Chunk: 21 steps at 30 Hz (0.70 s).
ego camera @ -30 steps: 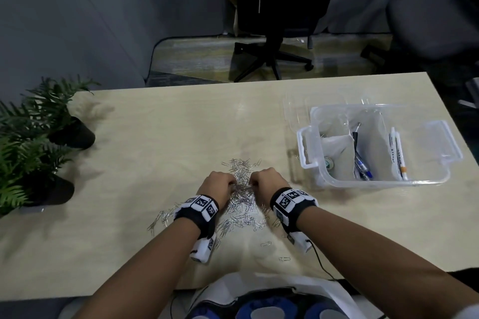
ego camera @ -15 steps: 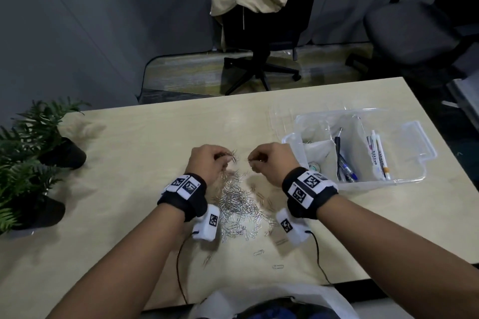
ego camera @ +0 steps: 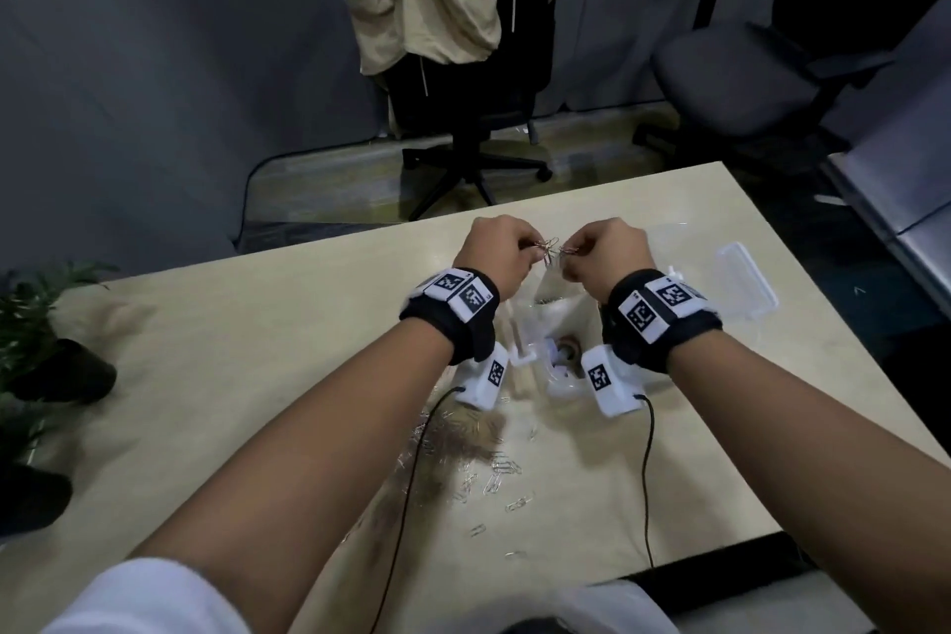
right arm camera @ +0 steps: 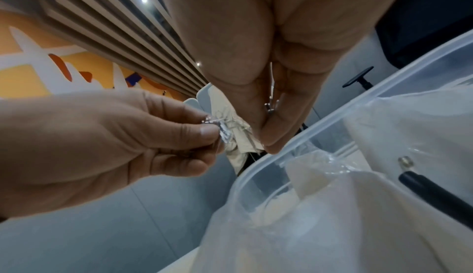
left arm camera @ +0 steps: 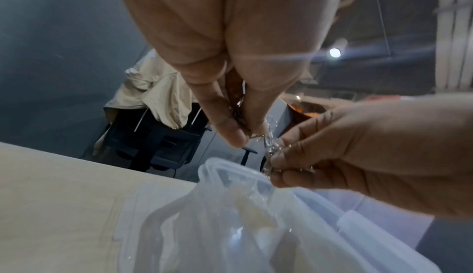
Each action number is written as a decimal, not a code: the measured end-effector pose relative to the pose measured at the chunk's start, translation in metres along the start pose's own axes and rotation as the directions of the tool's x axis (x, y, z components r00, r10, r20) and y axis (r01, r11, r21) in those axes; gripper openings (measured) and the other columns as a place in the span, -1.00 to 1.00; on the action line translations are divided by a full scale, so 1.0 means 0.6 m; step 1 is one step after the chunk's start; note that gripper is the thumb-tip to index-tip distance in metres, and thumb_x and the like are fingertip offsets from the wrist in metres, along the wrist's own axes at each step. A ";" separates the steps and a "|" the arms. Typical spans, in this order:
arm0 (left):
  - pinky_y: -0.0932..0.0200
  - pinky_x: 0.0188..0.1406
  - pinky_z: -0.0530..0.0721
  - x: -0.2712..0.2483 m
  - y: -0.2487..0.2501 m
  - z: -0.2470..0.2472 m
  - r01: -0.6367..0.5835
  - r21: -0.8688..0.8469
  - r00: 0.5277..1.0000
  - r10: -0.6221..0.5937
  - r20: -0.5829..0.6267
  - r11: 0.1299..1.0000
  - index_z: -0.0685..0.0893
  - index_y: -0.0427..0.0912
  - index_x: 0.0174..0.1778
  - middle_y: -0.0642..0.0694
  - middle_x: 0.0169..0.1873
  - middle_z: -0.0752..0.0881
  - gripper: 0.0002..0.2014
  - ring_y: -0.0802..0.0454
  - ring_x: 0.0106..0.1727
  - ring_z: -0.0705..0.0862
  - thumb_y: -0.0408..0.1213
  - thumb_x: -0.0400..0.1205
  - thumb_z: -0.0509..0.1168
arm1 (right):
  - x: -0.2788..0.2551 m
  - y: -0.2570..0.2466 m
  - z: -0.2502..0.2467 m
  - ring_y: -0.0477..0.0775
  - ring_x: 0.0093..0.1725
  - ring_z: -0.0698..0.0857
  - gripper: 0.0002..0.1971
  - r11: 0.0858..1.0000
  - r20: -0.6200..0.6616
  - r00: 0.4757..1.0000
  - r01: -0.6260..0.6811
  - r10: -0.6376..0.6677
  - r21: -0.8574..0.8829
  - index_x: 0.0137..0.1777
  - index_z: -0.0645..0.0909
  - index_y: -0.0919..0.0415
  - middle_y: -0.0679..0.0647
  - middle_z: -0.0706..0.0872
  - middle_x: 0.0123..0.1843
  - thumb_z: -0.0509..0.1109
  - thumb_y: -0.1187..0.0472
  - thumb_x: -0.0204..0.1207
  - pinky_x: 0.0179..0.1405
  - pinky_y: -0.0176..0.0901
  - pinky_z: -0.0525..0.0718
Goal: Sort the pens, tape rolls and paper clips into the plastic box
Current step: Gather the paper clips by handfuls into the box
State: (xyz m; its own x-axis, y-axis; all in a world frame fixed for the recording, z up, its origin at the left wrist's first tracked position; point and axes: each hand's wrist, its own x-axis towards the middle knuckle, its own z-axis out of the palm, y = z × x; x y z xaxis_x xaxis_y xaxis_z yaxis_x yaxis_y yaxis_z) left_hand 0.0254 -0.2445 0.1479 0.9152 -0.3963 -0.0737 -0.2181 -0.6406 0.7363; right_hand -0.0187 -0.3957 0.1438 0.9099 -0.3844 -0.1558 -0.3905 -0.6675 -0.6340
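Both my hands hover close together over the clear plastic box [ego camera: 743, 283], which they mostly hide. My left hand [ego camera: 535, 247] pinches a small bunch of silver paper clips [left arm camera: 239, 115] in its fingertips. My right hand [ego camera: 571, 255] pinches another bunch of clips [right arm camera: 270, 105]. In the left wrist view the box [left arm camera: 230, 176] lies right under the fingertips. A tape roll [ego camera: 566, 355] and a black pen [right arm camera: 435, 192] lie inside the box. A pile of loose paper clips [ego camera: 463, 448] stays on the table near me.
The light wooden table [ego camera: 257, 376] has potted plants [ego camera: 36, 324] at its left edge. Two office chairs [ego camera: 478, 118] stand beyond the far edge, one draped with a beige jacket. Wrist-camera cables trail over the clip pile.
Both hands have risen from the clip pile with clips pinched and moved away from me and to the right, until they hang above the box.
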 end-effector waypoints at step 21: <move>0.04 -0.05 0.77 0.014 -0.030 -0.008 0.042 0.103 0.998 -0.038 -0.044 0.994 0.80 -0.11 -0.06 -0.11 -0.16 0.79 -0.81 -0.08 -0.16 0.77 -0.39 0.66 0.28 | -0.027 -0.031 0.022 0.08 -0.17 0.79 -0.76 0.995 0.044 0.996 0.069 -0.073 0.072 -0.17 0.74 0.06 0.08 0.82 -0.14 0.29 0.35 0.53 -0.08 -0.09 0.78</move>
State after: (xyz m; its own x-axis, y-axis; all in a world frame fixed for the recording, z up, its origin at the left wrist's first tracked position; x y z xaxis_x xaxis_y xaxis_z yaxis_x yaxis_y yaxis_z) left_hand 0.0386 -0.2332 0.1372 0.9368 -0.3425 -0.0717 -0.2131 -0.7209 0.6594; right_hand -0.0242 -0.3688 0.1479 0.9412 -0.3062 -0.1429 -0.3154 -0.6446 -0.6964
